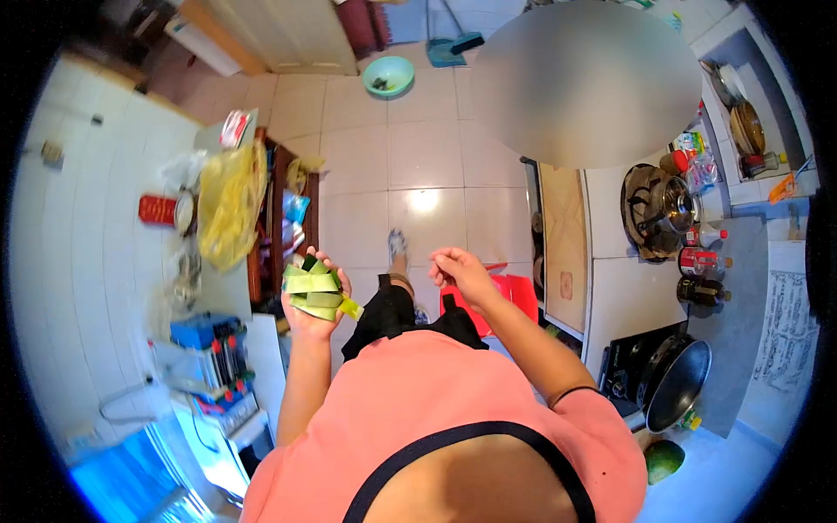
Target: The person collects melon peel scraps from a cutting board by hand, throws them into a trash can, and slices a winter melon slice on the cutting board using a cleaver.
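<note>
Several green peel-like vegetable pieces lie in my left hand, whose fingers curl around them from behind. One yellow-green end sticks out past the palm's right side. My right hand hangs in front of my body, above a red plastic stool or basin. Its fingers are bent together, and I cannot make out anything between them. The two hands are well apart.
A light green basin stands on the tiled floor ahead, near a dustpan. The right counter carries a pot, bottles and a black wok. On the left are a yellow bag and shelves.
</note>
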Tool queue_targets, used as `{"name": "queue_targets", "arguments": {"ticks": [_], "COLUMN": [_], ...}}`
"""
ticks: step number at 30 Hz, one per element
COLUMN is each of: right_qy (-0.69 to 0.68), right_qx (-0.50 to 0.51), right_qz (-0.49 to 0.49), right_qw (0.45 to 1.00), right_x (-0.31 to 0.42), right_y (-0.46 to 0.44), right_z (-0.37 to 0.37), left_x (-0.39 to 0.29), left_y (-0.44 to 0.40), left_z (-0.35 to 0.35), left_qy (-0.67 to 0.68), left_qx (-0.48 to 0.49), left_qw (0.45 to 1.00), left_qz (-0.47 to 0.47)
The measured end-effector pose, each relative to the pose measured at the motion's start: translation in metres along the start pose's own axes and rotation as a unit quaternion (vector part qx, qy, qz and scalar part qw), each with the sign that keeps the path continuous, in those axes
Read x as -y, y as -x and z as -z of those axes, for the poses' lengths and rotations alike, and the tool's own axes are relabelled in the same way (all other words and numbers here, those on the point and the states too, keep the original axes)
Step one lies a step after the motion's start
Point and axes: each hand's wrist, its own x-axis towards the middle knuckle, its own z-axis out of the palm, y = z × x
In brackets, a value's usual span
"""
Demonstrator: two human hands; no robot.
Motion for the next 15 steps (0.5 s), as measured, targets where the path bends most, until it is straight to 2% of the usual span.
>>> {"name": "queue_targets", "arguments": {"ticks": [4,8,11,15], "right_qy": [0.010,-0.101,-0.149,-0.278], "right_qx": [-0.043,-0.240,-0.337,-0.521], "right_qz": [0.083,0.078,0.090,0.066], "right_qw": [0.996,0.962,0.925,0.804], "right_x": [0.067,0.107,0.092,0.079], "right_y": [-0.083,-0.125,-0.114,-0.079], "right_z": [0.033,0.099,0.154,0.197], "left_x": [-0.013,0.009,0.050,0.123], "left_y": [-0.124,-0.277,-0.375,-0.502], "left_z": [-0.039,-0.107,-0.160,-0.201], "left_qy": [-0.049,-0.126,-0.171,-0.199], "left_qx": [-0.017,0.000,-0.002,0.031], "left_qw": [0.995,0.977,0.954,0.916], "left_qz": [0.089,0.169,0.248,0.348]}}
